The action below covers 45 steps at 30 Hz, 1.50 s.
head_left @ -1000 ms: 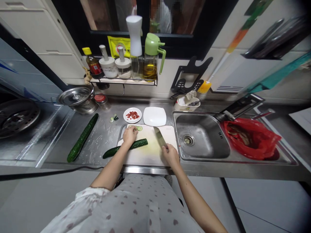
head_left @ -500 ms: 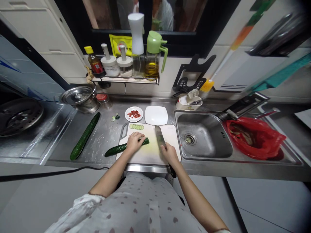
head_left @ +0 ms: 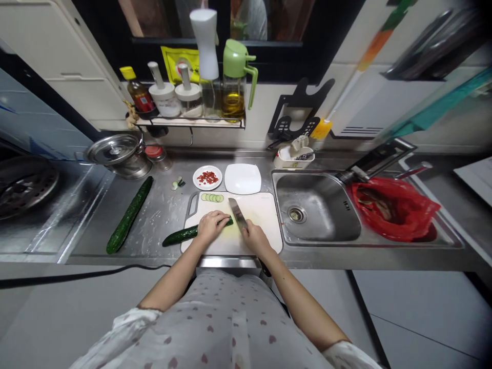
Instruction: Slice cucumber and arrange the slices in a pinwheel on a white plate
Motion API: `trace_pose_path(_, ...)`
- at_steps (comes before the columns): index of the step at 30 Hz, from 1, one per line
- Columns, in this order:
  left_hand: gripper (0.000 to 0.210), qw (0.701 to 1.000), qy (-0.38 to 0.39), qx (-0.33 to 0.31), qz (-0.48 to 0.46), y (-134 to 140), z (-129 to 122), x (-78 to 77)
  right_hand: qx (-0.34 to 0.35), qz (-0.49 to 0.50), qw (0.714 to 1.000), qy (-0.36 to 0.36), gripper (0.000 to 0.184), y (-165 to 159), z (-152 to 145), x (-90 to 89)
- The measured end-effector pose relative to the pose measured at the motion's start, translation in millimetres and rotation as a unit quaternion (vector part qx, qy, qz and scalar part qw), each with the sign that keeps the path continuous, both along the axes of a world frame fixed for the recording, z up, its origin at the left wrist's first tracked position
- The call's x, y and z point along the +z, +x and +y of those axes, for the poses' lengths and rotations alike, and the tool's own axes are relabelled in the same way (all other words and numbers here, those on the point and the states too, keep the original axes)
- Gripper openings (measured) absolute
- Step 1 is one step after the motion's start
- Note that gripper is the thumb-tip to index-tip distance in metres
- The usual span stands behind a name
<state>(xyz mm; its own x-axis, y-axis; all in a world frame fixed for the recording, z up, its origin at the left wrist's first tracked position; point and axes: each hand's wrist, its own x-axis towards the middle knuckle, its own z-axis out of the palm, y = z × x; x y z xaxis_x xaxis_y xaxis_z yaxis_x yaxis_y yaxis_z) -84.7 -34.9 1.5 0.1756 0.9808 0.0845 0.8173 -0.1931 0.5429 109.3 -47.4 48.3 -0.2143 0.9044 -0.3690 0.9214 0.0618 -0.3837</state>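
Observation:
On the white cutting board (head_left: 257,202) lies a dark green cucumber (head_left: 180,236), its left end sticking out past the board's edge. My left hand (head_left: 210,225) is closed over it near the cut end at the right. My right hand (head_left: 255,238) grips a kitchen knife (head_left: 238,212), the blade pointing away from me beside that cut end. Whether the blade touches the cucumber I cannot tell. A short row of cucumber slices (head_left: 211,198) rests at the board's top left.
A whole cucumber (head_left: 129,215) lies left on the counter. Behind the board stand a plate of chopped red pieces (head_left: 218,185) and a white square plate (head_left: 243,178). To the right are a sink (head_left: 323,225) and a red plastic bag (head_left: 413,218). A condiment rack (head_left: 172,123) hangs above.
My right hand has brought the knife leftward, close to the cucumber's cut end. The left hand keeps its hold on the cucumber. The whole view has shifted slightly.

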Motion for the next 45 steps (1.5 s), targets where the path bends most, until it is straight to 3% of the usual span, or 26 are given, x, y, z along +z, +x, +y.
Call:
trace_pose_path(15, 0.025, 0.994, 0.1, -0.022, 0.032, 1.9, -8.5, -12.1, 0.044, -0.019, 0.998, -0.035, 0.025, -7.8, -3.5, 13.2)
trace_pose_path(45, 0.025, 0.994, 0.101, -0.026, 0.03, 5.0, -13.9, -12.2, 0.064, -0.068, 0.993, -0.073, 0.027, -7.8, -26.6, 26.6)
